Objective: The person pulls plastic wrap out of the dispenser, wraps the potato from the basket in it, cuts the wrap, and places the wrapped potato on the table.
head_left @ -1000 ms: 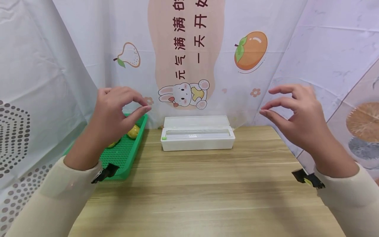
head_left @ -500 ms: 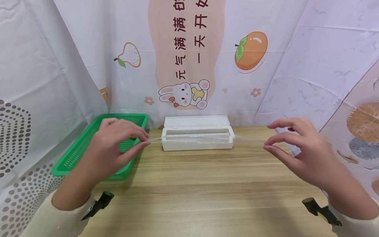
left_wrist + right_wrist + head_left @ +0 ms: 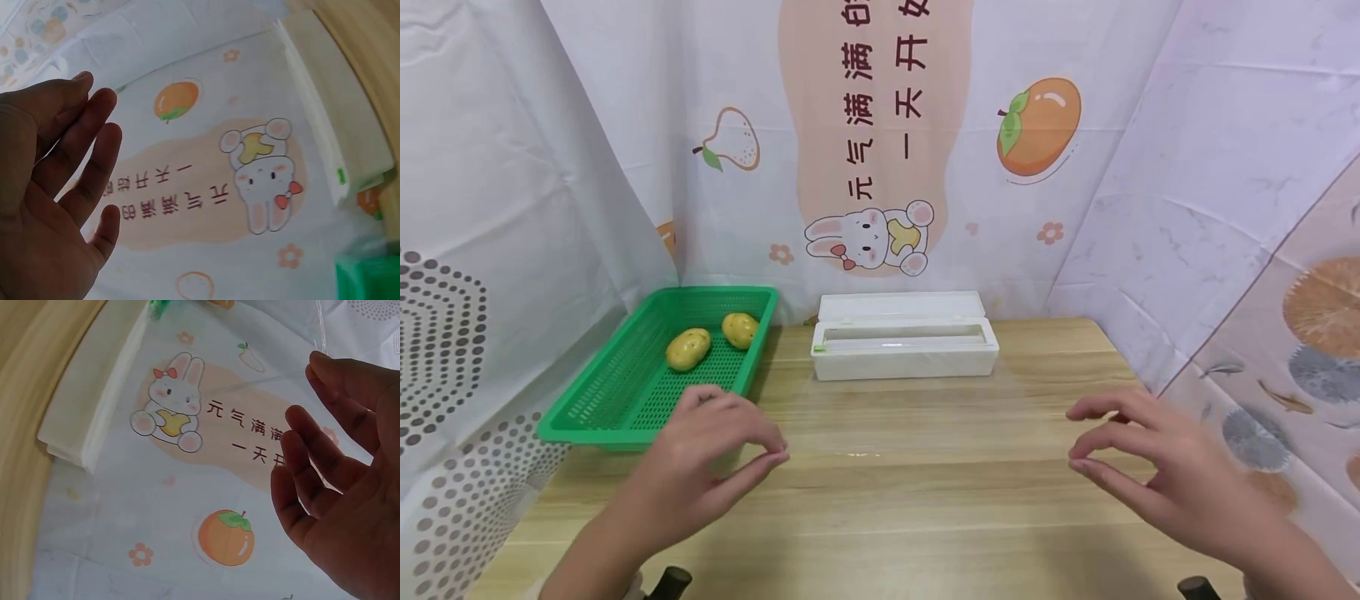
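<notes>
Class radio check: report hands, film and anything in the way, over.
Left hand and right hand: both pinching clear film, faintly visible, over table. White box beyond, lid open. Green basket near left hand, possible snag.

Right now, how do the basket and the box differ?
The basket is green, full of holes; the box is white, solid-walled. The box has a raised lid; the basket shows none. The basket holds two potatoes; the box shows none. Both rest on the table.

Free room lies right of the white box [image 3: 906, 364]; clear film [image 3: 320, 328] at the right hand [image 3: 1165, 467] obstructs.
</notes>
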Motion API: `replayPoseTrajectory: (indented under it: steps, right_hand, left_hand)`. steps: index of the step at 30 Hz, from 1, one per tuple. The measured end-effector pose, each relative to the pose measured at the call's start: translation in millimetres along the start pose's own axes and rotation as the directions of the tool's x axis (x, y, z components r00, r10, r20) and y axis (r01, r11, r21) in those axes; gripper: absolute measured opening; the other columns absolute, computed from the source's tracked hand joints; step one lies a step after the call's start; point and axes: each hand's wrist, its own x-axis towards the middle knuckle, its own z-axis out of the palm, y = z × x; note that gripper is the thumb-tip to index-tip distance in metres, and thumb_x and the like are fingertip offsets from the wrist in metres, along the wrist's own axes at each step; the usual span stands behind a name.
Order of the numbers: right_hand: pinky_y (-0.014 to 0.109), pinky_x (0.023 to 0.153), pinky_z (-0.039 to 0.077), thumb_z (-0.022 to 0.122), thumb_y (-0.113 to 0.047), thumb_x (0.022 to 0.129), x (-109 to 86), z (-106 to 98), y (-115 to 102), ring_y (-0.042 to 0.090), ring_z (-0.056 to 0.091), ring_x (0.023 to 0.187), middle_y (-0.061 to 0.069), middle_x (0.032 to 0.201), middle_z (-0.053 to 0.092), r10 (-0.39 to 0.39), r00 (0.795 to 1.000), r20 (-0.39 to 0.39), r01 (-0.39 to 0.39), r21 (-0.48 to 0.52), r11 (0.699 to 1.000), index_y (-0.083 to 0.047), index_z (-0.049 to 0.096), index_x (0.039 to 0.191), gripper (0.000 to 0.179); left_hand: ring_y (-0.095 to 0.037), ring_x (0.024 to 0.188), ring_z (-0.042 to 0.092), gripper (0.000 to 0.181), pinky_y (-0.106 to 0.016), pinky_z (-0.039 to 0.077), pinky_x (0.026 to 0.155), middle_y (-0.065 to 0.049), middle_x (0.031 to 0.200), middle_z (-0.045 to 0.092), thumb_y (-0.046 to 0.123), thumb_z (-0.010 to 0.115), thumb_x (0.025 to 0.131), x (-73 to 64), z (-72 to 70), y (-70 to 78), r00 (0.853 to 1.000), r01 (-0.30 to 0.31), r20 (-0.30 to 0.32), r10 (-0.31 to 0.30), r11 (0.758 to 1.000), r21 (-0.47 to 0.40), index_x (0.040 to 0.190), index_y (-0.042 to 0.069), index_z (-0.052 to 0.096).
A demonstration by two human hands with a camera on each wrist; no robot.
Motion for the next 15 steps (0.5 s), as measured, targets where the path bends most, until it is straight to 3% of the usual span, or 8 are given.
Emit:
replayPoseTrajectory:
  steps: [3,6,8,12,15]
  right_hand:
    - [0.011,0.094,0.041,0.075,-0.039,0.096,-12.7,6,1,0.005,0.059,0.108,-0.008,0.116,0.067,0.016,0.999,0.041,-0.016,-0.004,1.0,-0.035,0.072,0.095,0.005]
    - [0.01,0.09,0.043,0.087,-0.024,0.083,-24.6,14,3,0.003,0.061,0.104,-0.014,0.114,0.065,0.021,0.995,0.095,-0.022,0.008,1.0,-0.038,0.07,0.097,0.026]
    - [0.009,0.09,0.044,0.09,-0.02,0.079,-32.6,18,4,0.0,0.06,0.102,-0.018,0.114,0.063,0.036,0.988,0.153,-0.039,0.017,0.999,-0.041,0.067,0.099,0.037]
    - [0.007,0.085,0.045,0.087,-0.021,0.083,-47.5,29,7,-0.003,0.061,0.095,-0.022,0.109,0.061,0.053,0.965,0.256,-0.077,0.087,0.993,-0.043,0.064,0.1,0.036]
    - [0.007,0.08,0.044,0.086,-0.017,0.085,-55.6,40,10,-0.004,0.061,0.089,-0.022,0.103,0.061,0.051,0.947,0.318,-0.11,0.169,0.979,-0.042,0.064,0.098,0.035]
  left_hand:
    - [-0.002,0.09,0.063,0.018,-0.029,0.033,0.097,0.019,0.092,0.069,0.038,0.063,0.104,-15.2,7.5,0.6,1.0,0.008,0.013,-0.007,0.999,-0.048,0.095,0.026,0.072]
    - [-0.002,0.089,0.062,0.005,-0.028,0.032,0.097,0.018,0.093,0.069,0.029,0.073,0.099,-29.6,16.6,0.0,1.0,-0.006,0.026,0.008,0.994,-0.113,0.097,0.025,0.071]
    - [0.0,0.088,0.061,0.009,-0.028,0.031,0.096,0.019,0.094,0.068,0.023,0.078,0.094,-38.9,24.0,-1.2,0.999,-0.006,0.046,0.013,0.99,-0.138,0.097,0.026,0.07]
    - [0.006,0.089,0.059,0.023,-0.024,0.031,0.096,0.026,0.094,0.063,0.019,0.084,0.088,-56.2,39.5,-2.5,0.988,0.052,0.153,-0.03,0.988,-0.144,0.097,0.031,0.067]
    - [0.009,0.087,0.057,0.025,-0.022,0.031,0.095,0.029,0.092,0.06,0.021,0.085,0.087,-67.9,49.3,-2.5,0.967,0.108,0.245,-0.073,0.985,-0.132,0.095,0.035,0.065]
